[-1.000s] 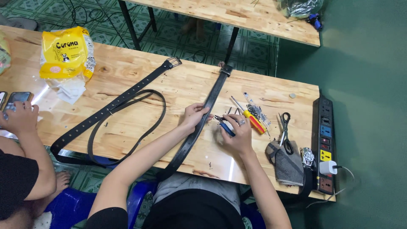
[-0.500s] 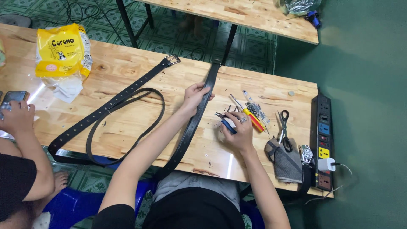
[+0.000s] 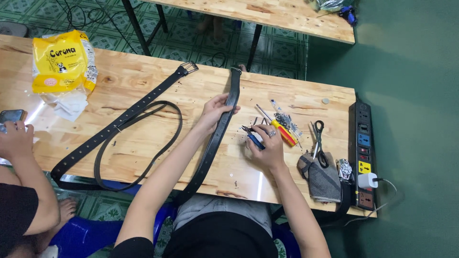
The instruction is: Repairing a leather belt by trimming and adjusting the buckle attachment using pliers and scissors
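A black belt lies lengthwise across the wooden table, running from the far edge down past the near edge. My left hand grips it near its far end. My right hand rests on the table just right of the belt and holds blue-handled pliers. A second black belt with punched holes and a metal buckle lies looped to the left.
A yellow-and-red screwdriver, scissors, a grey cloth and a black power strip lie at the right. A yellow bag sits at far left. Another person's hand holds a phone.
My left hand has slid up the belt toward the far edge of the table. My right hand stays with the pliers. The view has shifted slightly.
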